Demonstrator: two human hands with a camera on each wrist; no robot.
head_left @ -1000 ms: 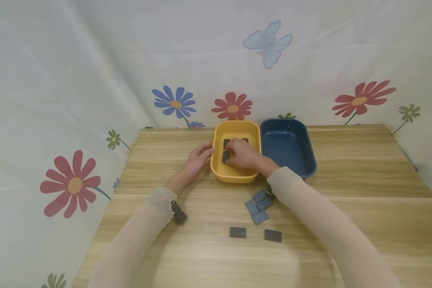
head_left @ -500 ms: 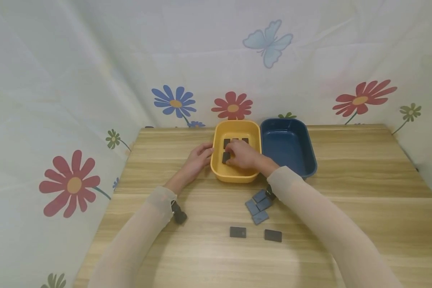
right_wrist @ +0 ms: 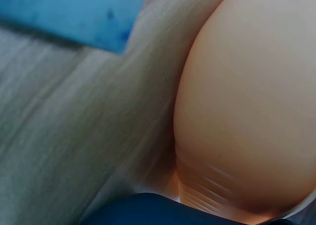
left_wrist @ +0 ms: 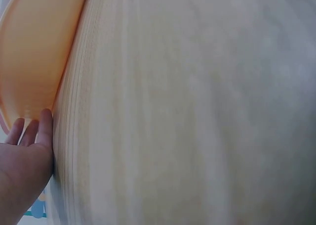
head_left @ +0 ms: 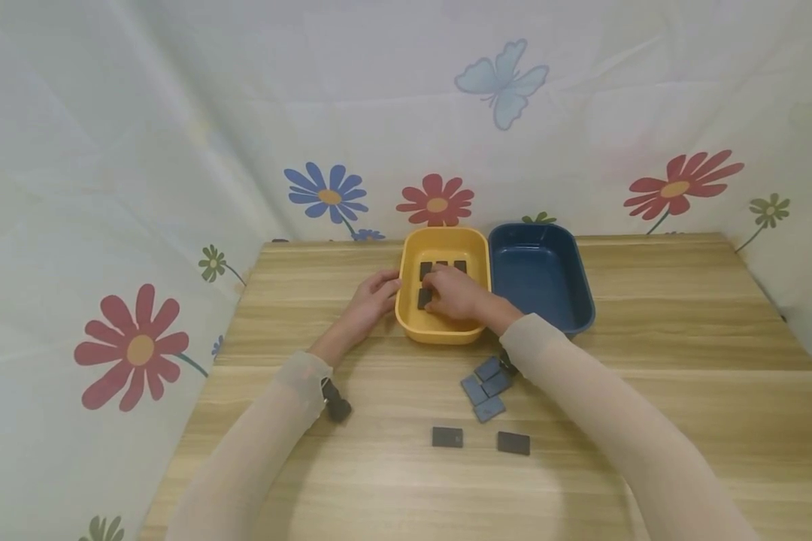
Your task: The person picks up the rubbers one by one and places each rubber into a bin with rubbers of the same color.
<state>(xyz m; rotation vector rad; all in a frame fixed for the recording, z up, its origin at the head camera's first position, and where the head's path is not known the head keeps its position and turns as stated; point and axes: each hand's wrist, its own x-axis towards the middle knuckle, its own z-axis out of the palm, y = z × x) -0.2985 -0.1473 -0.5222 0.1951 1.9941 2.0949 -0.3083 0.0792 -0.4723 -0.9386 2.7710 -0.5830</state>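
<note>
A wooden table (head_left: 683, 323) holds a blue bin (head_left: 533, 289) and, beside it, a yellow bin (head_left: 440, 336). The left hand (head_left: 372, 299), fingers outstretched, touches the yellow bin's side; inside it, the right hand (head_left: 456, 291) pinches a dark tile (head_left: 424, 300).

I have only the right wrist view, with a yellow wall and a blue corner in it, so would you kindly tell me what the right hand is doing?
Observer: The right hand holds a dark tile inside the yellow container.
Operator: Thank you, and where might the left hand be?
Observer: The left hand touches the outside of that container, on its left.
Operator: Do any other tiles lie outside it, besides the bluish ones?
Observer: Yes, two more dark tiles lie apart from each other, nearer the person than the bluish tiles.
</note>
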